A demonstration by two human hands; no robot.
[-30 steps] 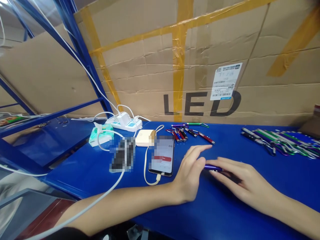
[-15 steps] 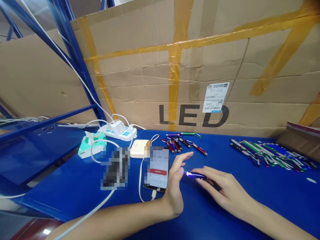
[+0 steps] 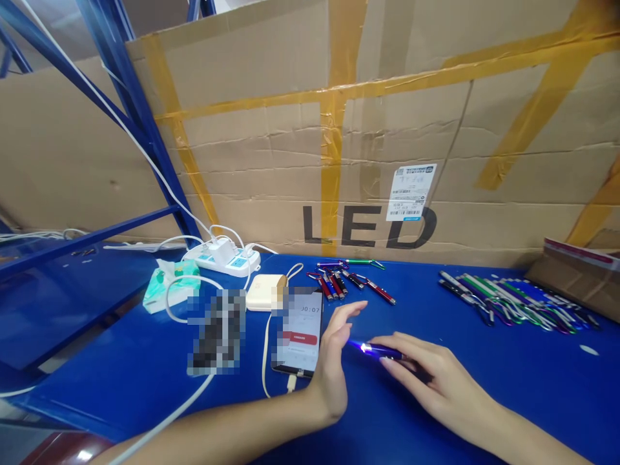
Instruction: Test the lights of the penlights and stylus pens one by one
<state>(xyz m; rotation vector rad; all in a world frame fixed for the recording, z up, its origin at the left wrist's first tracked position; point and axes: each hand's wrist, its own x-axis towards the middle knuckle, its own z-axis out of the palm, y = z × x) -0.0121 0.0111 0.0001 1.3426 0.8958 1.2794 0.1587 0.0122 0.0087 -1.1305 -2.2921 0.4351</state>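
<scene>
1. Right hand (image 3: 436, 387) low over the blue table (image 3: 484, 387), fingers bent and closed around a small purple flashlight (image 3: 382, 351), pinning it close to the tabletop; only the front end of the barrel visible past the fingertips.
2. Left hand (image 3: 334, 361) open, fingers straight and together, standing on its edge on the table, palm turned toward the flashlight's tip and just in front of it; holding nothing.
3. Flashlight: slim metallic purple barrel, lying nearly level, tip pointing left, lit with a bright white-violet glow at the tip. Position: front middle of the table, between the two hands, just right of a phone (image 3: 299, 329).
4. Phone flat on the table beside the left hand, screen lit, showing "00:07" above a red bar, a cable plugged into its near end; a second, blurred device (image 3: 216, 332) further left.
5. Behind the phone: a white power bank (image 3: 264, 301), a white power strip (image 3: 223, 258) with chargers plugged in, and a green tissue pack (image 3: 167, 287).
6. More small flashlights in red, black, purple and green in a loose cluster (image 3: 351, 279) at the back of the table; a larger row (image 3: 513, 298) off to the right.
7. Large cardboard sheet (image 3: 387, 129) upright behind the table, crossed with yellow tape, printed "LED" in black capitals, a white barcode label (image 3: 411, 192) stuck over the last letter; label text too small to read.
</scene>
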